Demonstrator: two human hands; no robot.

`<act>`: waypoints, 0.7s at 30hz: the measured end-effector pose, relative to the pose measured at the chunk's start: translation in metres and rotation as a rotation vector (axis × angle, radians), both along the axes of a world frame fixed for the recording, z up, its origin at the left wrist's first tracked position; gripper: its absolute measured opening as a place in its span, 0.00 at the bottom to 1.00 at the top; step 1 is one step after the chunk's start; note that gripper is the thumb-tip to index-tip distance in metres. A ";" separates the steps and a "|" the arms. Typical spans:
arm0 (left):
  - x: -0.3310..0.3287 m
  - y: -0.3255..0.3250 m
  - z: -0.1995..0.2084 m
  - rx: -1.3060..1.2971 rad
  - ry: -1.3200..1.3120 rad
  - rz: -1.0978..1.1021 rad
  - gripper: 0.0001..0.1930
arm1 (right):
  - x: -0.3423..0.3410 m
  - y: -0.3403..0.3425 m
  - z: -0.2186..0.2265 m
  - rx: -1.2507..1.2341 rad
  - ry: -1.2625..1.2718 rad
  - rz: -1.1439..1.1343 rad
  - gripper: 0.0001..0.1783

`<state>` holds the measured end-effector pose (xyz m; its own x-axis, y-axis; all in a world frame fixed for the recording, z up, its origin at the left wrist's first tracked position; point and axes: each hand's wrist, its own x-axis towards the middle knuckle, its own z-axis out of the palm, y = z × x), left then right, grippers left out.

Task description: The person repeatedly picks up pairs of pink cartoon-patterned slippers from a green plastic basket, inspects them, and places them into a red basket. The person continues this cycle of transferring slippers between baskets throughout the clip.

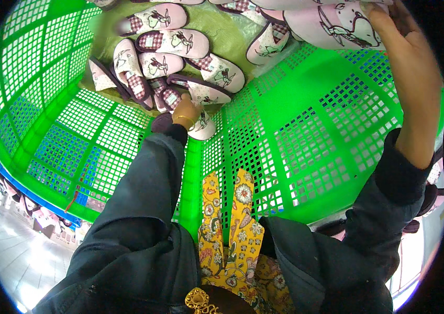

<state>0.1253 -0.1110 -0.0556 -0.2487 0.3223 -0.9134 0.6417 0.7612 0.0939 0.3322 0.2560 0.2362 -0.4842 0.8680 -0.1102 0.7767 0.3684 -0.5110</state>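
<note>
Low inside the green plastic basket (311, 104), my left hand (185, 112) is closed on a pale pink cartoon-print slipper (204, 127) with a dark checked lining. Its fingers are partly hidden among neighbouring slippers. At the upper right, my right hand (409, 57) grips a pale pink slipper (332, 27), thumb over its printed upper; the other fingers are mostly out of sight. More of the pink there lies partly behind it. Beyond my left hand, several matching slippers (175, 43) lie in a loose pile, some flat and some tipped on their sides.
Olive-green sheeting (222, 31) lies under the pile, with clear plastic (279, 65) beside it. The basket's latticed walls rise around my arms. A blue edge (28, 191) runs outside at the left, above a pale shiny floor (28, 256). Yellow floral straps (243, 193) hang before me.
</note>
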 end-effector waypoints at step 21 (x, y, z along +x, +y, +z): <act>-0.009 0.045 -0.009 0.124 -0.089 0.045 0.19 | -0.013 -0.006 0.007 -0.013 0.032 0.042 0.05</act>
